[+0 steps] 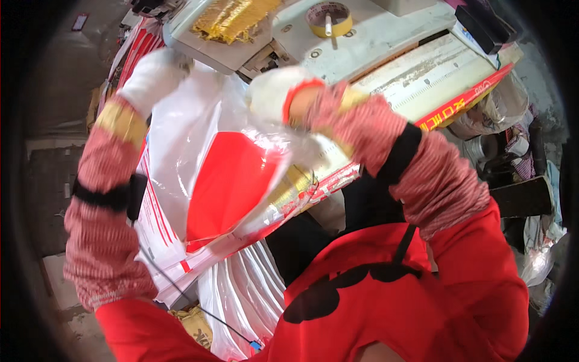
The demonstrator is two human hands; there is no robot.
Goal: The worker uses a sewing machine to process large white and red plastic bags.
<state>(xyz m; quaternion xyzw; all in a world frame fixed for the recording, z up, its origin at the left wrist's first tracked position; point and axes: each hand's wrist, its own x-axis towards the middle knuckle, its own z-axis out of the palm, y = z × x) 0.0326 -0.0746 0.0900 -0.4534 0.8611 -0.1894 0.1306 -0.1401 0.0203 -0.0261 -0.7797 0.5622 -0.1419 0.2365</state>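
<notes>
The left hand (155,81), white-gloved, is at the upper left edge of a glossy white-and-red sheet (226,187); blur leaves it unclear whether its fingers are together. The sheet drapes below and between both hands, over the surface's (434,78) near edge. Behind it stands a pale machine (377,45) bearing yellow mesh (232,21). The right hand (278,96), gloved too, is by the sheet's upper right; whether it grips, I cannot tell. Further right, a tape roll (345,28) lies on the machine.

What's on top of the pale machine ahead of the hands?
On the pale machine: a tape roll with a small white stick, and a yellow woven piece. What lies beneath the woven piece is hidden.
</notes>
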